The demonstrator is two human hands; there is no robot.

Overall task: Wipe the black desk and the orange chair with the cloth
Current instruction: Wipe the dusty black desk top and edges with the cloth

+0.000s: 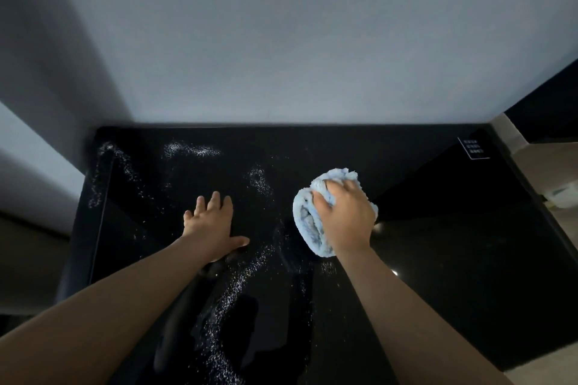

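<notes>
The glossy black desk (438,228) fills the lower half of the view, with white powdery specks scattered over its left and middle parts. My right hand (344,216) grips a bunched light-blue cloth (308,222) and presses it on the desk right of centre. My left hand (212,222) lies flat on the desk with fingers spread, left of the cloth. The orange chair is not in view.
A pale grey wall (281,40) stands right behind the desk's far edge. A small white-printed label (474,148) sits at the desk's far right corner. Beige floor and a pale object (563,194) show past the right edge.
</notes>
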